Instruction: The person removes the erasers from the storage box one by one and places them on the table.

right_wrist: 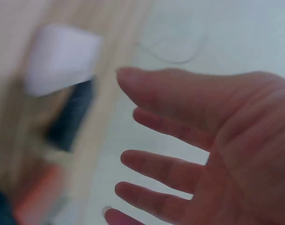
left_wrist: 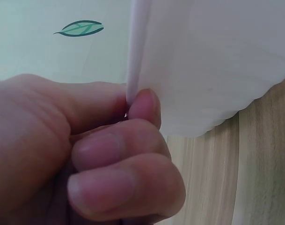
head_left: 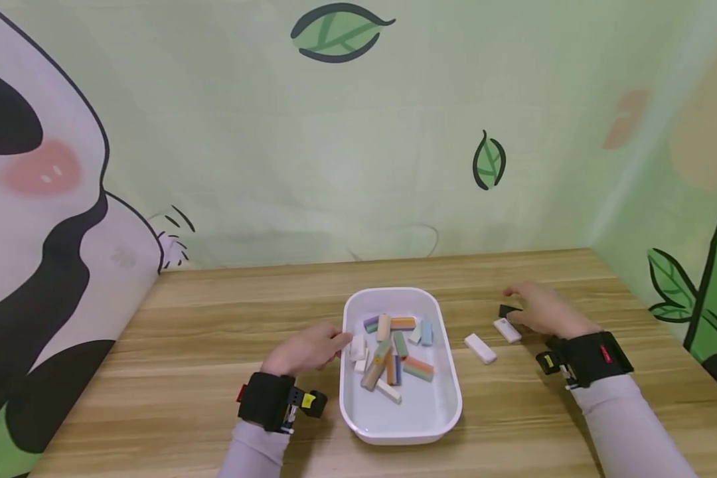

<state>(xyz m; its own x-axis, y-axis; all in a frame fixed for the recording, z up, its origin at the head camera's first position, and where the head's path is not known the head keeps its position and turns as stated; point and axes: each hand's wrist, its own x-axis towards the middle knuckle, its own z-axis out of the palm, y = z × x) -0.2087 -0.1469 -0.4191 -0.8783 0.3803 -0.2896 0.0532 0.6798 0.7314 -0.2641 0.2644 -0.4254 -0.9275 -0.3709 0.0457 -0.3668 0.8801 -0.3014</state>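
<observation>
A white plastic tray (head_left: 424, 403) holds several small blocks, some white and some striped in colours, heaped toward its middle and far end. My left hand (head_left: 307, 348) pinches the tray's left rim between thumb and finger; the left wrist view shows the pinched edge (left_wrist: 135, 56) close up, with the other fingers curled below. To the right of the tray, my right hand (head_left: 544, 312) is over the table beside a black block (head_left: 508, 311) and a white block (head_left: 506, 330). Its fingers are spread and hold nothing in the right wrist view.
Another white block (head_left: 480, 348) lies between the tray and my right hand. An orange block (right_wrist: 39, 194) shows blurred in the right wrist view. The wooden table (head_left: 215, 318) meets a green printed backdrop (head_left: 245, 166) at the back and sides.
</observation>
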